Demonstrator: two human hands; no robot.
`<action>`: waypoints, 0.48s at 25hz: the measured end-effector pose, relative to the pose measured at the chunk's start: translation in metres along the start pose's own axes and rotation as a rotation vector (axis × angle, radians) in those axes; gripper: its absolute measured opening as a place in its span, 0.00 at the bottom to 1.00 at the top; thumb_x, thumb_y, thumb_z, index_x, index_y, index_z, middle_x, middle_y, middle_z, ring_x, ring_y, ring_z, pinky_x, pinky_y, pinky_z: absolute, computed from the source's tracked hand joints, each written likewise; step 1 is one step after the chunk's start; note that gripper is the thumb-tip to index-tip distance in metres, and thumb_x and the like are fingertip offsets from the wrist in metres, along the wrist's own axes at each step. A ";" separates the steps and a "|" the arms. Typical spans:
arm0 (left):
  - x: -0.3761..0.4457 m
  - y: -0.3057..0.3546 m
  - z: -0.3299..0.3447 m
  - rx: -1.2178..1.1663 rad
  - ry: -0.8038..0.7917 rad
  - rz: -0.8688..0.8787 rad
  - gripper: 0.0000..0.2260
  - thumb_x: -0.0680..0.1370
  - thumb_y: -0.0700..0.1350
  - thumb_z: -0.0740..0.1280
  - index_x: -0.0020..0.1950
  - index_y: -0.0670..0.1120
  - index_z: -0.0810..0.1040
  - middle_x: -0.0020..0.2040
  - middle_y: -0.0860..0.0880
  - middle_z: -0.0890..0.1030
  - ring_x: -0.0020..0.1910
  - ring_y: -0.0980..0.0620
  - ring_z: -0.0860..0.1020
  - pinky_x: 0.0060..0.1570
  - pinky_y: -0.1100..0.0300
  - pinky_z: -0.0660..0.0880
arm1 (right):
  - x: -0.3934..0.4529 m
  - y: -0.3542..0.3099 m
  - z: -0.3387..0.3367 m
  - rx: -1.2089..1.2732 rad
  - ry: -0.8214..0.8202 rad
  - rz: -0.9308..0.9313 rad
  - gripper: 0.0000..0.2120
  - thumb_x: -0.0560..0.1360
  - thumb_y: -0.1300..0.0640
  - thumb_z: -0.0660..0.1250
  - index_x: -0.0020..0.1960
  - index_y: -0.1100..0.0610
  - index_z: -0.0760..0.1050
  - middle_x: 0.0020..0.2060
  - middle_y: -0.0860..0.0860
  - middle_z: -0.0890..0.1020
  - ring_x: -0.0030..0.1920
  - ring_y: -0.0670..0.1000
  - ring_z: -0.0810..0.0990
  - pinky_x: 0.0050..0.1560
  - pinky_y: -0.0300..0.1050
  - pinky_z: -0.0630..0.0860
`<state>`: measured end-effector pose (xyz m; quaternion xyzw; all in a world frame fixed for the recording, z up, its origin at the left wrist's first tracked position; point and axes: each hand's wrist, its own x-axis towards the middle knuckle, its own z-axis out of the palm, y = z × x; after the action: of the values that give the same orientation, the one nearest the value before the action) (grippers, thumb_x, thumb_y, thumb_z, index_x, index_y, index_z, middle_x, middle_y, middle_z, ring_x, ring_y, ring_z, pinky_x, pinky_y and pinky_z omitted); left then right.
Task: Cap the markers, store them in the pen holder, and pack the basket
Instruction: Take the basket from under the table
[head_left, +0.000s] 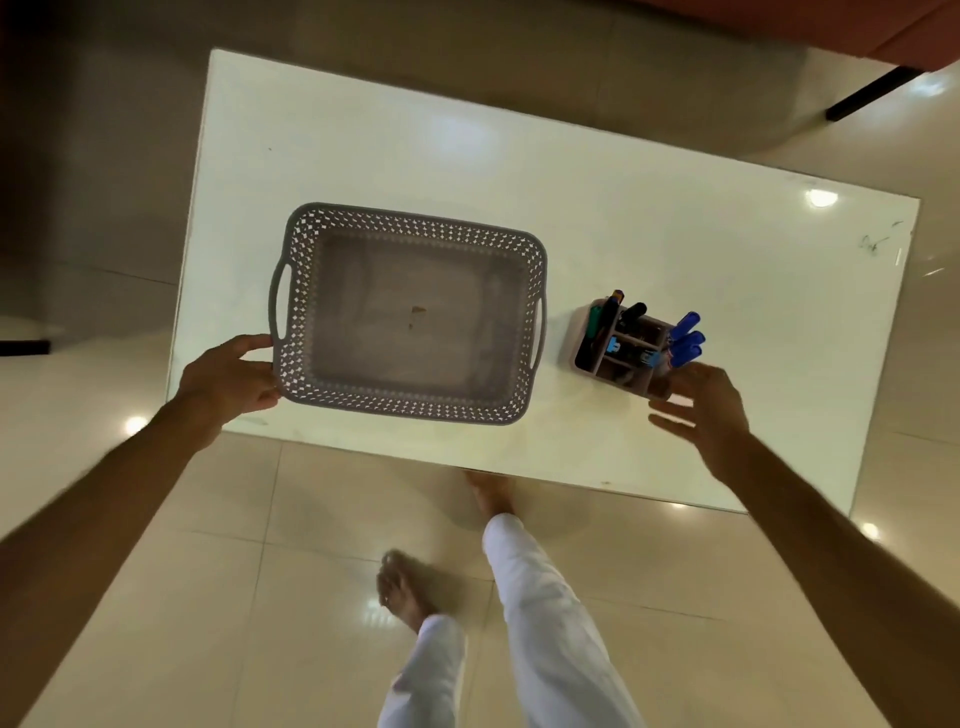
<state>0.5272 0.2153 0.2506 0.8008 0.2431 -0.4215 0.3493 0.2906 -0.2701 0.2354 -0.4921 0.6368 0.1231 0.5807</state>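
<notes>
Setting: a white table (519, 171) seen from above, filling the middle of the frame over a glossy tiled floor (208, 597).
Basket: a grey perforated plastic basket (410, 405) sits left of centre, empty, with a loop handle at each short end.
Pen holder: a pale compartmented pen holder (584, 340) stands right of centre, well apart from the basket; blue-capped markers (687, 340) and darker pens (631, 313) stick out of it.
Left hand: the left hand (228, 379) touches the basket's lower-left corner, fingers curled loosely against the wall, not clearly clamped.
Right hand: the right hand (701, 402) hovers just beside the holder's lower right, fingers spread and holding nothing.
Stage (judged): markers appear stored; packing the holder into the basket remains.
Handling (judged): the holder is likely light, rigid and top-heavy, so tall markers may tip out; best grasped low around its outer walls and kept upright. The basket should be stiff and light, best lifted by its handles.
</notes>
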 end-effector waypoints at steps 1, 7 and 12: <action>0.002 0.001 0.001 -0.040 0.022 -0.026 0.23 0.81 0.30 0.68 0.75 0.44 0.76 0.62 0.37 0.85 0.60 0.37 0.85 0.63 0.46 0.81 | 0.005 -0.005 0.001 -0.027 -0.062 -0.011 0.20 0.80 0.61 0.68 0.72 0.56 0.73 0.62 0.62 0.82 0.59 0.65 0.85 0.57 0.58 0.84; 0.007 -0.011 0.003 0.017 0.011 -0.038 0.23 0.80 0.33 0.73 0.74 0.44 0.77 0.60 0.39 0.86 0.52 0.41 0.87 0.50 0.54 0.83 | 0.023 -0.015 0.018 -0.167 -0.044 -0.053 0.26 0.79 0.76 0.62 0.75 0.60 0.73 0.61 0.63 0.84 0.55 0.64 0.87 0.64 0.57 0.81; 0.006 -0.024 0.006 -0.036 0.035 -0.047 0.23 0.79 0.33 0.74 0.74 0.43 0.78 0.60 0.37 0.86 0.51 0.41 0.88 0.55 0.50 0.85 | -0.007 -0.047 0.029 -0.186 -0.063 -0.173 0.19 0.80 0.76 0.61 0.66 0.64 0.79 0.61 0.64 0.84 0.58 0.65 0.86 0.54 0.52 0.86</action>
<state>0.5113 0.2265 0.2343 0.7958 0.2754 -0.4110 0.3492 0.3434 -0.2685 0.2524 -0.5928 0.5593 0.1465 0.5606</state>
